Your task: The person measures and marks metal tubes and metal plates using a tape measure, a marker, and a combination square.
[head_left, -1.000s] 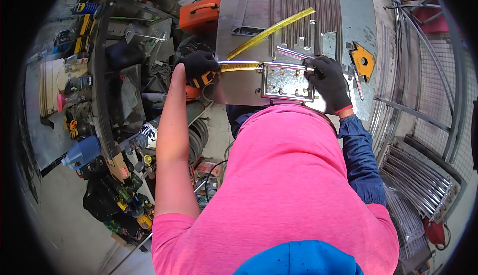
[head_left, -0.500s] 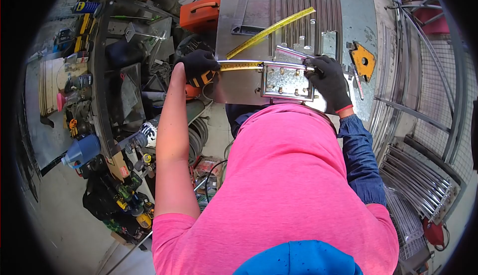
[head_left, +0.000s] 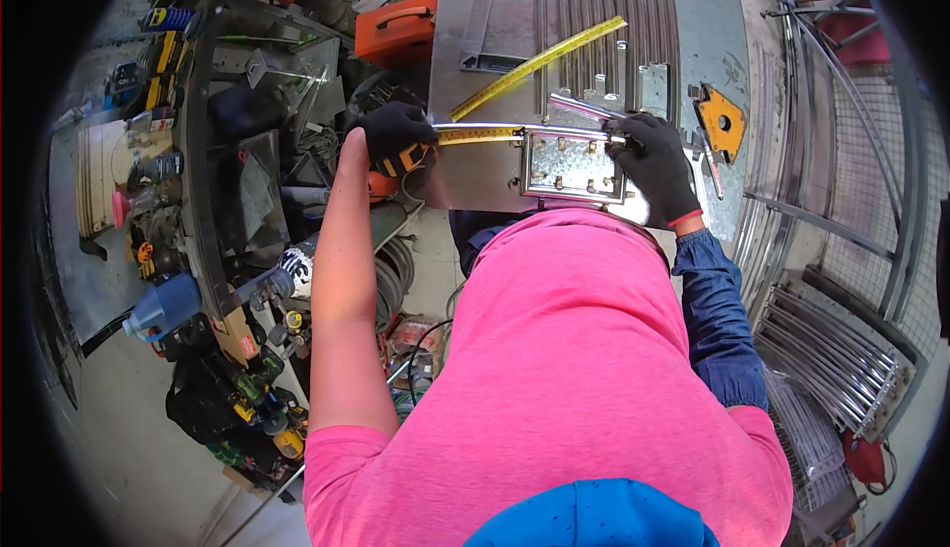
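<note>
My left hand point(head_left: 394, 131), in a black glove, grips the yellow and black case of a tape measure point(head_left: 408, 157) at the left edge of the metal workbench point(head_left: 467, 62). Its yellow blade point(head_left: 479, 133) runs right along a thin steel rod point(head_left: 569, 130). My right hand point(head_left: 653, 163), also gloved, pins the blade's far end onto the rod at the right. Just below the rod lies a square metal plate point(head_left: 572, 166) with small studs.
A yellow ruler point(head_left: 537, 64) lies diagonally across the bench beside a steel square point(head_left: 482, 24), a row of steel rods point(head_left: 604, 22) and an orange magnetic angle point(head_left: 720, 121). An orange case point(head_left: 398, 29) and a cluttered tool shelf point(head_left: 233, 171) stand left. Wire racks point(head_left: 836, 359) are right.
</note>
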Demonstrator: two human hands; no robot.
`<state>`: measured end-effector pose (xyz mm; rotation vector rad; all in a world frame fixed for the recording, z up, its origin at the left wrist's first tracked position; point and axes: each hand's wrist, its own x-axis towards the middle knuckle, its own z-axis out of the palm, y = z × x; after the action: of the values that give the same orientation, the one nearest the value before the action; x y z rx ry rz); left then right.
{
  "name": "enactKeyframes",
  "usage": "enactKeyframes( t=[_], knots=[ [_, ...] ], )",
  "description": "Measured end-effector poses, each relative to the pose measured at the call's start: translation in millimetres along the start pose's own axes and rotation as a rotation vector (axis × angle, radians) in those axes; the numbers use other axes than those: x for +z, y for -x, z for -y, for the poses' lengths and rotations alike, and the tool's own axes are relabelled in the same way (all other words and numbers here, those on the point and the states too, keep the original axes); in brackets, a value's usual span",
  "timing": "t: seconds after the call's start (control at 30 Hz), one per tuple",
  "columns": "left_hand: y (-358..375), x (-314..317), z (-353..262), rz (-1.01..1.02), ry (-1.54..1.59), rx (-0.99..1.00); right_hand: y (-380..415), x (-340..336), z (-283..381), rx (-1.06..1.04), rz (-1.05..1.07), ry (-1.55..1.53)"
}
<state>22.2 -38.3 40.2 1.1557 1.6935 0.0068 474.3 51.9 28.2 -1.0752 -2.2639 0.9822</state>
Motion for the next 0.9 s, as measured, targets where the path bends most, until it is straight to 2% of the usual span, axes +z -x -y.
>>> enactKeyframes(
  t=[0.9],
  knots=[
    [-0.3,1.4,2.0,-0.004,0.001,0.007,0.5,0.1,-1.5,0.000,0.016,0.035]
  ],
)
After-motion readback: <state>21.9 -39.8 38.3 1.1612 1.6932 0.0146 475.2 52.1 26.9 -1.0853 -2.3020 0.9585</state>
